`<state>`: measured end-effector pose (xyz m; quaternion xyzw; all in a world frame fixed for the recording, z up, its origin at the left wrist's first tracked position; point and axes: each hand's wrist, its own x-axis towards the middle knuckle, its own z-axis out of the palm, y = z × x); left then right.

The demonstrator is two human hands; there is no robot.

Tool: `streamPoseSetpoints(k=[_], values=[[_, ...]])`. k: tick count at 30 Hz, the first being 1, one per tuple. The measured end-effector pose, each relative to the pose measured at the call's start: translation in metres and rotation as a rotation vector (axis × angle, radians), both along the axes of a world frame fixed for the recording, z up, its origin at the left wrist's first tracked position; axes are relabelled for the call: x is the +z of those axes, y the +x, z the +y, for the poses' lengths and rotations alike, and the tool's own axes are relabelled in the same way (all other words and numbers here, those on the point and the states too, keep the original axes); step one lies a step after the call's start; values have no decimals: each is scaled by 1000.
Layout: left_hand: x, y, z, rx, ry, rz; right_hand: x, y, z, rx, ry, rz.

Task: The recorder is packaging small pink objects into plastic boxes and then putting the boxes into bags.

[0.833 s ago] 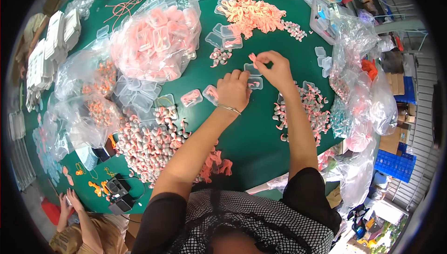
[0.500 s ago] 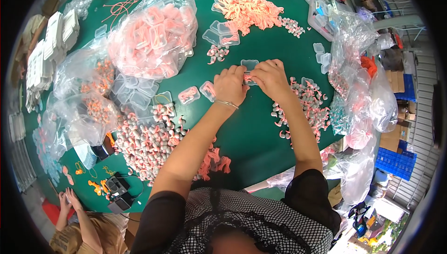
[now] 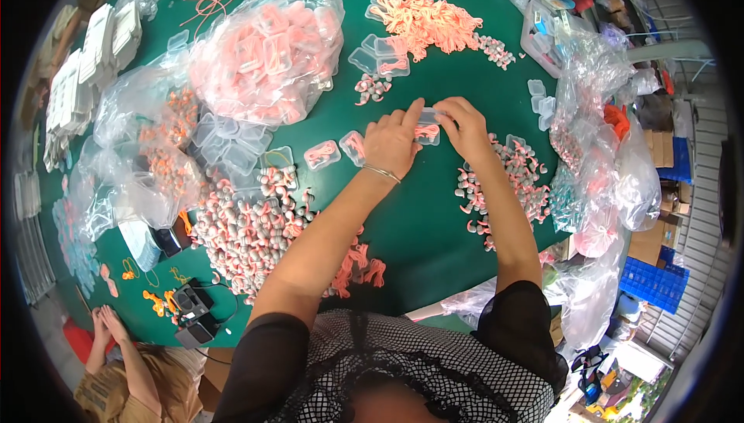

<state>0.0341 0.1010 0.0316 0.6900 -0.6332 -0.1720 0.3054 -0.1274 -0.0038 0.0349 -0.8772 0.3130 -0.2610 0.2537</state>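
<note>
Both hands meet just above the centre of the frame over the green worktop (image 3: 434, 221), pinched together on one small clear plastic case (image 3: 428, 125) with a pink item inside. The left hand (image 3: 394, 142) holds the case's left end, forefinger stretched along its top edge; the right hand (image 3: 463, 127) grips the right end with curled fingers. The case lies between the two hands with its long axis running left to right across the frame, so neither hand is clearly nearer; each has an end.

Just left of the left hand, two filled cases (image 3: 335, 150) lie on the worktop. Lower left spreads a heap of grey-and-pink earpieces (image 3: 248, 225), and a smaller scatter of the same (image 3: 511, 183) sits under the right forearm. A big clear bag of filled pink cases (image 3: 267, 47) fills the upper left, with loose empty cases (image 3: 232, 140) below it. A tangle of pink cords (image 3: 422, 16) lies at the top. Another person's hands (image 3: 105, 322) show at the lower left edge.
</note>
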Motion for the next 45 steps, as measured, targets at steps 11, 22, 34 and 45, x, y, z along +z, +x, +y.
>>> streamPoseSetpoints(k=[11, 22, 34, 45], values=[[-26, -1, -6, -13, -246, 42, -2, -3, 31, 27, -41, 5], [-6, 29, 23, -79, -347, -60, 27, 52, -29, -35, 146, 71], [0, 48, 24, -110, -367, -45, 27, 116, -62, 2, -343, 347], [-15, 75, -20, 131, -104, -197, 18, 2, 19, 33, -329, 202]])
